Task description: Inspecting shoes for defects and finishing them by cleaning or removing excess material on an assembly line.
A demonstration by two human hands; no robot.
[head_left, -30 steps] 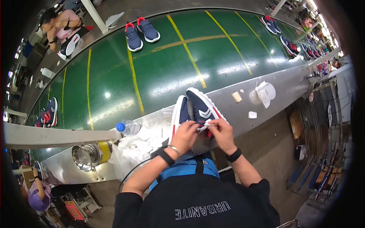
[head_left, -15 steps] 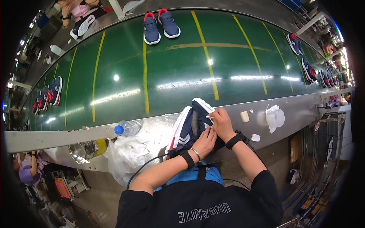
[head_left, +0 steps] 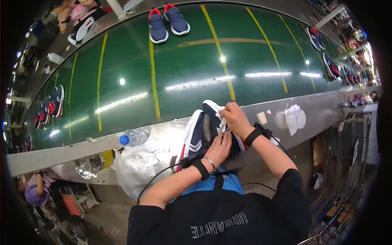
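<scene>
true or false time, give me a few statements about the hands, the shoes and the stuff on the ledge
1. Both hands rest on a pair of navy shoes at the near edge of the metal ledge. True.
2. The right hand holds a spray can. False: it presses a white cloth against the shoe.
3. A plastic bottle with a blue cap lies to the left of the shoes. True.
4. The left hand grips the bottle. False: it lies on the shoes, apart from the bottle.
5. The green belt carries no shoes. False: a pair of navy shoes with red heels sits on its far side, and more pairs lie at both ends.
</scene>
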